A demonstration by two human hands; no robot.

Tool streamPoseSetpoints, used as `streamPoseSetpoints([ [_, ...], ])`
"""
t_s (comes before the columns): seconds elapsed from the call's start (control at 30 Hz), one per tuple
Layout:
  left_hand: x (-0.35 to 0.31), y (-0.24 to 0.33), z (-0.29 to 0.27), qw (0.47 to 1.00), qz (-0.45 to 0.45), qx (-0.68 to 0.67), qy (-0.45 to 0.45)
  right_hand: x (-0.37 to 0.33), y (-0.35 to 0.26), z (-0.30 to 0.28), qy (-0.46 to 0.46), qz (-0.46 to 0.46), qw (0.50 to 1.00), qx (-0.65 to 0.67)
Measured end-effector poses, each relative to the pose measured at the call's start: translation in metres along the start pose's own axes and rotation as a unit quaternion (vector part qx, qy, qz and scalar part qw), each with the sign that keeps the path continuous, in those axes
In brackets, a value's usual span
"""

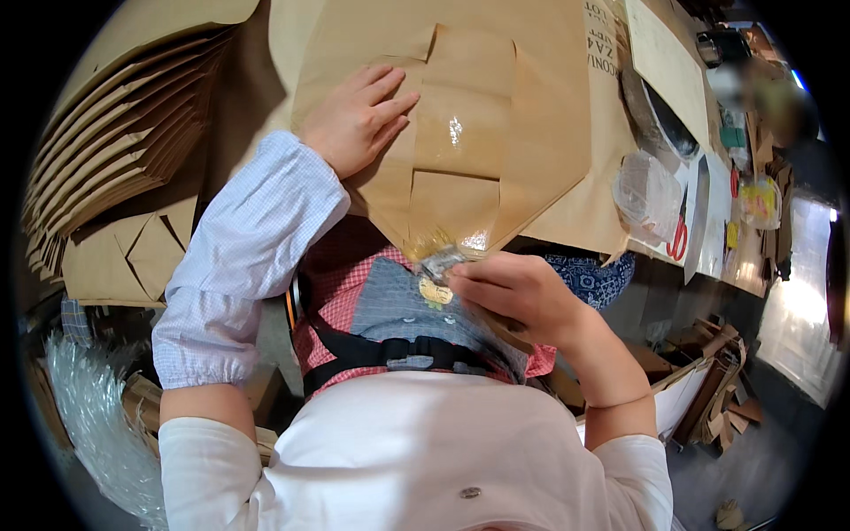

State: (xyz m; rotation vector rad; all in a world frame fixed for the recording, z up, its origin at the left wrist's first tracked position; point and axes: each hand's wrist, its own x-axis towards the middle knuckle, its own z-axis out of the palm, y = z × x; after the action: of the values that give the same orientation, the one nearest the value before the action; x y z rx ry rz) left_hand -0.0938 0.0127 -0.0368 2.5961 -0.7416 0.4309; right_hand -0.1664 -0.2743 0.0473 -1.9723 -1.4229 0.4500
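Observation:
A large brown paper sack (354,35) lies on the table before me, its folded bottom end toward my body. Shiny, wet-looking patches show on its folded middle panel (465,115) and near its front edge. My left hand (359,119) rests flat on the sack's left side, fingers stretched out, holding nothing. At the sack's near edge my right hand (522,296) is closed on a brush (438,260) with yellowish bristles and a grey metal band. The bristles are smeared by motion and touch or nearly touch the paper; my fingers hide most of the handle.
A fanned stack of folded brown paper sacks (133,115) stands at the left. On the right are a clear plastic tub (648,195), red-handled scissors (678,239) and a pale board (664,62). Plastic strands (102,425) hang lower left; cardboard scraps (722,411) fill a container lower right.

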Motion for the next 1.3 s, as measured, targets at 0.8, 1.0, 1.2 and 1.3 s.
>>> streamPoseSetpoints([
  [0.8,0.009,0.015,-0.017,0.998,-0.022,0.031,-0.04,0.049,0.085,-0.109,0.383,0.343,0.818,0.259],
  [1.0,0.011,0.015,-0.02,0.999,-0.027,0.026,-0.039,0.084,0.122,-0.125,0.342,0.359,0.849,0.18],
  [1.2,0.006,0.015,-0.021,0.987,-0.097,-0.119,0.045,0.109,0.093,-0.096,0.437,0.285,0.793,0.314],
  [1.3,0.006,0.016,-0.021,0.993,-0.079,-0.077,0.048,0.143,0.096,-0.053,0.31,0.302,0.859,0.274],
])
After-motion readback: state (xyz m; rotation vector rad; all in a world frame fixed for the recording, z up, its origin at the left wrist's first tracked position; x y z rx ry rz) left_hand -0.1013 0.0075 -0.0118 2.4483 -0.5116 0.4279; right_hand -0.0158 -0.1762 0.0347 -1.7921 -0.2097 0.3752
